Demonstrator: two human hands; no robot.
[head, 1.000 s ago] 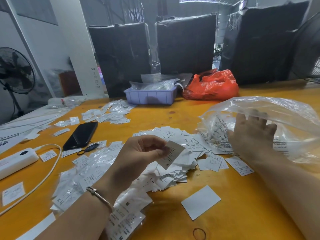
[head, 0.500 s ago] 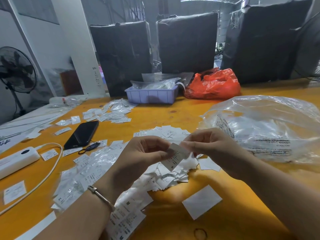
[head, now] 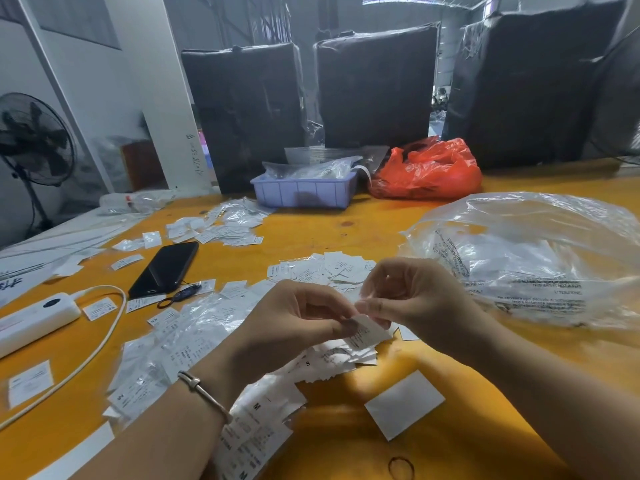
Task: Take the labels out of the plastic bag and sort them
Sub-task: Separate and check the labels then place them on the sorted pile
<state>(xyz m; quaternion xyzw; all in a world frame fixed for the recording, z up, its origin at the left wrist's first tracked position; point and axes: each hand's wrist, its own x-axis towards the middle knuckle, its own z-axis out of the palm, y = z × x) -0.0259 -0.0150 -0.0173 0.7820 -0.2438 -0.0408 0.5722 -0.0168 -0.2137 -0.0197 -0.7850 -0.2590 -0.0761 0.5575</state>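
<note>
Your left hand [head: 298, 320] and right hand [head: 412, 299] pinch one label [head: 367, 332] between their fingertips, above the label pile [head: 332, 358], probably to read its size. The plastic bag [head: 533, 258] lies just right, within reach.

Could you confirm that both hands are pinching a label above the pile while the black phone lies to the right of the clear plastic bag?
Not quite: in the head view the black phone lies left of the clear plastic bag. The rest holds: the left hand and right hand pinch a label above the pile.
</note>
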